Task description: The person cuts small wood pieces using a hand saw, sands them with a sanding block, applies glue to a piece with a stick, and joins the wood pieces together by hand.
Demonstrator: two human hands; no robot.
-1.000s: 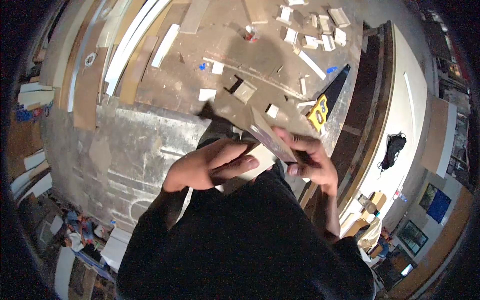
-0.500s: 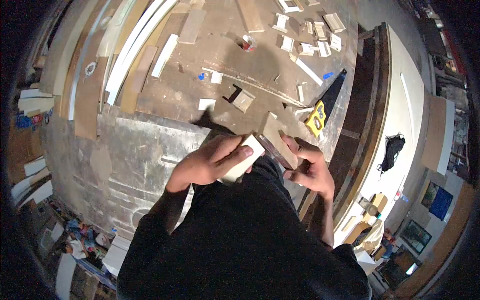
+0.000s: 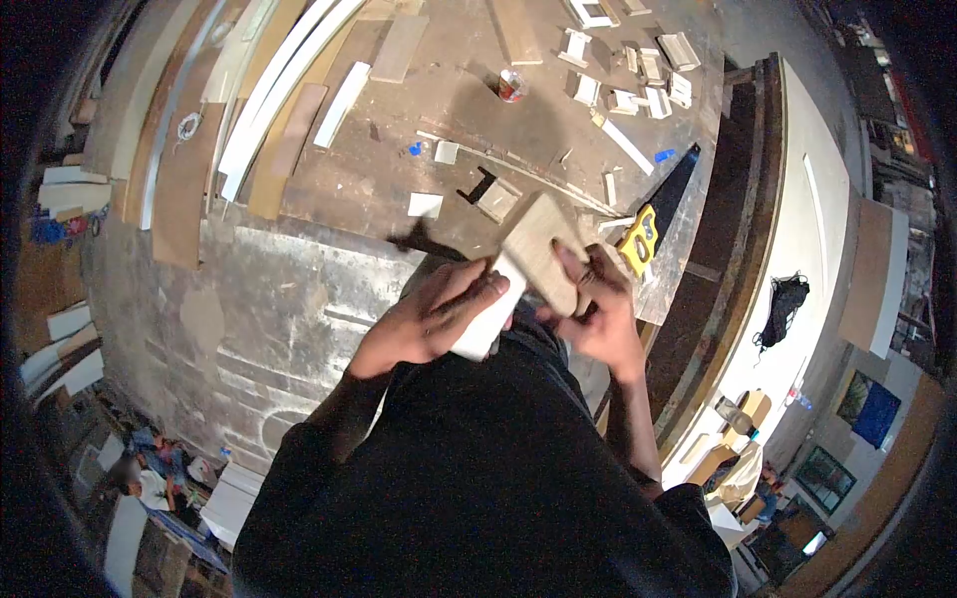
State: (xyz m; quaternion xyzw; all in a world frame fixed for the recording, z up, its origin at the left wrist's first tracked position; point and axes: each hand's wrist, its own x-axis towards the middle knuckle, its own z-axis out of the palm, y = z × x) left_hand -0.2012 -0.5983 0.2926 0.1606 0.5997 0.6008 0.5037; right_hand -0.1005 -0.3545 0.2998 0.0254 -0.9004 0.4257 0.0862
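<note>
Head view: hands (image 3: 429, 314) (image 3: 606, 317) curled inward

View: head, one camera | Mount: worn on our head, above our black-clothed torso (image 3: 478, 468) | Facing: we look forward and steeply down | Range: near our bare left hand (image 3: 424, 319) and bare right hand (image 3: 606, 314) at mid-frame, farther from the brown, flat worktop (image 3: 364, 184) beyond | Field: very wide, curved, dark-cornered

Stained, scuffed grey floor (image 3: 269, 319)

Wooden blocks (image 3: 546, 251) in both hands (image 3: 429, 317)
</note>
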